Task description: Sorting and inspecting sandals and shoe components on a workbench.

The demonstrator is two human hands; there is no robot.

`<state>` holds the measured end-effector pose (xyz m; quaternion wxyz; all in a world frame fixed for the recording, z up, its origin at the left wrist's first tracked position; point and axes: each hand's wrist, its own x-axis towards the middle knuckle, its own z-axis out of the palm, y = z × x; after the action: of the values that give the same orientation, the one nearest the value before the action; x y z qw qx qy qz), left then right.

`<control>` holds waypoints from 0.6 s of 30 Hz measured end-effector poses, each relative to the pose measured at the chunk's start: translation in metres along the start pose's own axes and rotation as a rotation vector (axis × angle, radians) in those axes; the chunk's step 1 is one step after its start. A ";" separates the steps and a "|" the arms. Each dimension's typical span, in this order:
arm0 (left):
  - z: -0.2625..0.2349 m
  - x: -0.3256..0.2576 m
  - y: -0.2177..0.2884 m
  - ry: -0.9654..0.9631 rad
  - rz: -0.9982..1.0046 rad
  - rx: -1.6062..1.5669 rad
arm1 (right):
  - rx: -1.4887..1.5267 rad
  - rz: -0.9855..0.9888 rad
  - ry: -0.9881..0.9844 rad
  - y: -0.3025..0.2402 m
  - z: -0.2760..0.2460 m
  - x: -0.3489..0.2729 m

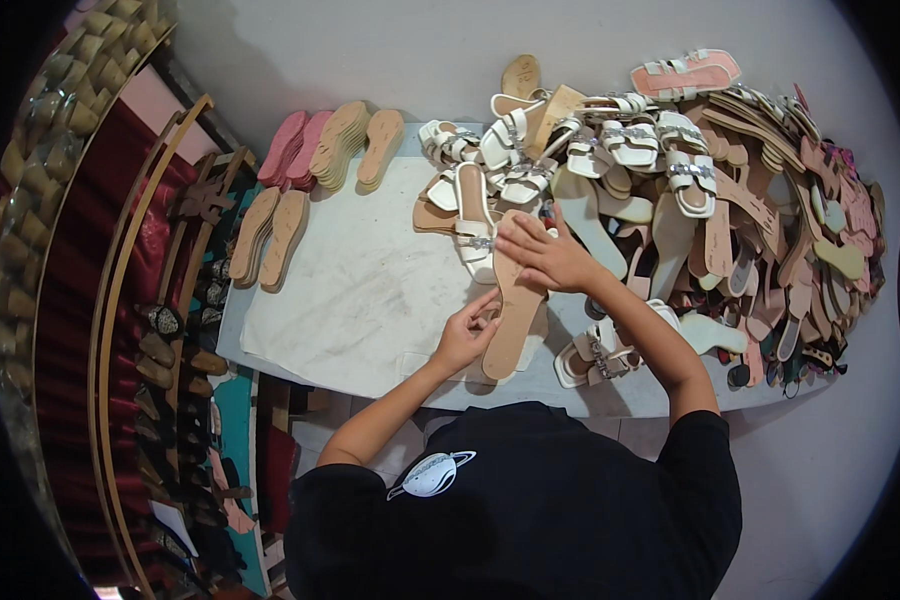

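1. Wearing a black shirt [520,500], a person reaches over the near edge of the surface [620,398].
2. The left hand [460,338] is at the side of a tan sole [513,325]. Its fingers curl by the edge, maybe to keep the sole from turning. I cannot tell if they are clamped on it.
3. The tan sole is in front of the person, heel end nearer. I cannot tell if all of it lies flat.
4. The right hand [550,260] is laid over the front part, fingers stretched out, not pinching. It looks like this keeps the sole steady.
5. Just past the sole is a white sandal [473,258]. More white sandals [630,145] sit in a heap, next to a big mixed pile of soles [770,200] on the right.
6. Far left, pink soles [288,140] and tan stacks [341,140] stand in neat piles, maybe so they are easy to grab.
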<state>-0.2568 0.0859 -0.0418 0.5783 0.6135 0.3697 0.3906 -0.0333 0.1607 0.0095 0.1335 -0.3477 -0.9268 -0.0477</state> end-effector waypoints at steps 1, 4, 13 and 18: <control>-0.003 -0.003 -0.001 0.011 -0.002 -0.015 | -0.049 0.047 0.002 0.001 0.001 0.006; -0.014 -0.012 0.002 0.020 -0.060 -0.080 | -0.183 0.371 0.057 0.002 0.011 0.019; -0.079 -0.016 -0.002 0.284 -0.005 -0.181 | 0.261 0.629 0.272 -0.098 0.046 0.059; -0.126 -0.008 0.003 0.341 0.014 -0.189 | 0.337 0.639 0.269 -0.149 0.056 0.084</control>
<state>-0.3749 0.1311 -0.0356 0.5595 0.4838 0.4197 0.5262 -0.2040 0.1120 -0.0198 0.3174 -0.5828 -0.7408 0.1039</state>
